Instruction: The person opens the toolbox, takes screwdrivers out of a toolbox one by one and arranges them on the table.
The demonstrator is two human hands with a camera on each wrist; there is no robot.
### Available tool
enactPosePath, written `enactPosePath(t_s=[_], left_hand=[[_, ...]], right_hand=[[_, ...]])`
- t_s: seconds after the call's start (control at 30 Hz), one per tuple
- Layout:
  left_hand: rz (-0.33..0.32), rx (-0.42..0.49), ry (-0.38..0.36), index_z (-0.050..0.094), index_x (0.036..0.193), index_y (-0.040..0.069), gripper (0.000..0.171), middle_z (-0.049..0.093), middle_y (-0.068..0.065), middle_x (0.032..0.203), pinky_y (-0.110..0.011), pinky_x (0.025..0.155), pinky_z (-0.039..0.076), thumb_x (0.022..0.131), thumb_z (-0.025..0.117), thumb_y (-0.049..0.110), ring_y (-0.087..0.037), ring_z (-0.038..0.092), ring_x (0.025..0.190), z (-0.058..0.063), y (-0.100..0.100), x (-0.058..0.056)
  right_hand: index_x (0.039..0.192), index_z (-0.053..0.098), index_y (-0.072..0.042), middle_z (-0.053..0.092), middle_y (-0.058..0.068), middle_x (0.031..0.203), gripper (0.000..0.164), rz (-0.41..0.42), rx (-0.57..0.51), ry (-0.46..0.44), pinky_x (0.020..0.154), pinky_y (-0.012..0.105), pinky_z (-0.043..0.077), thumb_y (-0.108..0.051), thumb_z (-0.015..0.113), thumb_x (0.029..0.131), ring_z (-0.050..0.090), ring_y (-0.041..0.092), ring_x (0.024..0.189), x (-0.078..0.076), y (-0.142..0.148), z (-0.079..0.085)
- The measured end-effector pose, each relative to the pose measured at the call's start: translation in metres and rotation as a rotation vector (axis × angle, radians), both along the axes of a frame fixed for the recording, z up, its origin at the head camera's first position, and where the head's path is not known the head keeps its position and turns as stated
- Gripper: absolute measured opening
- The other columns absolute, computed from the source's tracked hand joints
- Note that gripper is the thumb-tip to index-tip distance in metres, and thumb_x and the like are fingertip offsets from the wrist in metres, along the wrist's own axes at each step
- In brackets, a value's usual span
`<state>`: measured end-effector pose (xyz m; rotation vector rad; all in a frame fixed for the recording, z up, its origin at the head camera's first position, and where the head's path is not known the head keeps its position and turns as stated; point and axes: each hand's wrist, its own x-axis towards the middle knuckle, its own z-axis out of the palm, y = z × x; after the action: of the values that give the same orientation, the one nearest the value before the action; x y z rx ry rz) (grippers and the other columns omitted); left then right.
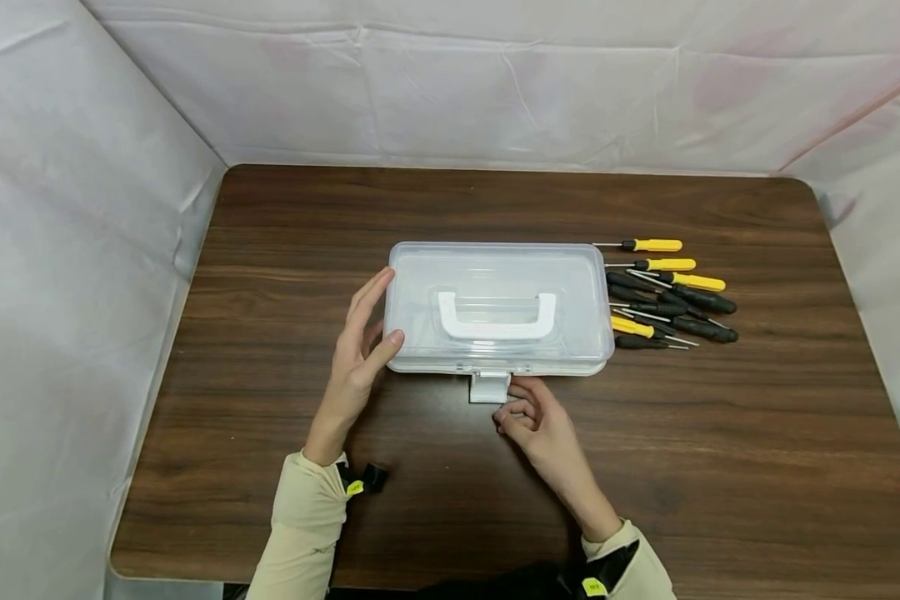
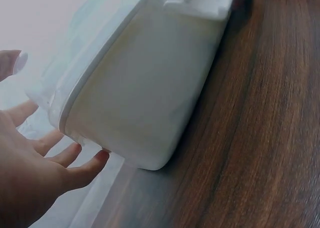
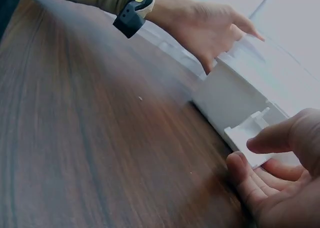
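Observation:
A translucent plastic storage box (image 1: 420, 342) with a white carry handle (image 1: 495, 330) lies with its lid down on the table. Its white front latch (image 1: 489, 387) sticks out from the front face. At the box's left end is my left hand (image 1: 356, 358), fingers spread and fairly straight, thumb along the lid's edge. In the left wrist view those fingers (image 2: 87, 170) touch the box's lower rim. My right hand (image 1: 543, 429) has its fingers curled at the latch, with the thumb and fingertips around its edge in the right wrist view.
Several yellow-handled screwdrivers (image 1: 660, 245) and black-handled screwdrivers (image 1: 708, 300) lie in a loose pile against the box's right side. The box hides some of their ends. White sheeting (image 1: 450, 92) stands behind the brown wooden table (image 1: 307, 217) and at both sides.

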<state>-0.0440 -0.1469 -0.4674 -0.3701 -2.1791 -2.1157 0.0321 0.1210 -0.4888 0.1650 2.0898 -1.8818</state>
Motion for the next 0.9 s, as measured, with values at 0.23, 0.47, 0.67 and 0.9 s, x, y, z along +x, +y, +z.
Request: enactPosePath(t_s=[0.23,0.47,0.67,0.9], left_hand=[[-0.012,0.014,-0.008,0.04,0.162,0.021,0.07,0.032,0.002,0.169,-0.066,0.117,0.03,0.097,0.06,0.005,-0.019,0.027,0.157,-0.003,-0.001,-0.001],[-0.02,0.015,-0.012,0.039,0.162,0.02,0.07,0.031,0.001,0.169,-0.063,0.118,0.031,0.097,0.059,0.004,-0.02,0.026,0.157,-0.004,-0.002,-0.002],[-0.025,0.016,-0.02,0.039,0.162,0.022,0.07,0.03,0.003,0.17,-0.061,0.118,0.031,0.098,0.059,0.005,-0.019,0.026,0.157,-0.005,-0.002,-0.002],[-0.021,0.02,-0.013,0.039,0.162,0.022,0.07,0.031,0.003,0.169,-0.065,0.118,0.029,0.097,0.06,0.006,-0.019,0.025,0.158,-0.006,-0.002,-0.001]], right_hand=[[0.154,0.04,0.004,0.066,0.024,0.123,0.067,0.067,-0.11,-0.025,0.079,0.024,0.06,0.01,0.068,0.093,0.069,0.008,0.092,0.003,0.006,0.002],[0.16,0.033,-0.001,0.067,0.002,0.129,0.071,0.096,-0.313,-0.116,0.083,0.026,0.059,-0.002,0.069,0.099,0.068,0.008,0.095,0.008,0.009,0.013],[0.154,0.041,-0.002,0.07,0.003,0.123,0.058,0.049,-0.376,-0.212,0.085,0.026,0.057,-0.011,0.066,0.103,0.065,0.01,0.093,0.004,0.002,0.027],[0.13,0.056,-0.001,0.071,-0.001,0.107,0.034,-0.034,-0.339,-0.291,0.084,0.027,0.056,-0.024,0.064,0.106,0.064,0.011,0.091,-0.005,-0.008,0.041]])
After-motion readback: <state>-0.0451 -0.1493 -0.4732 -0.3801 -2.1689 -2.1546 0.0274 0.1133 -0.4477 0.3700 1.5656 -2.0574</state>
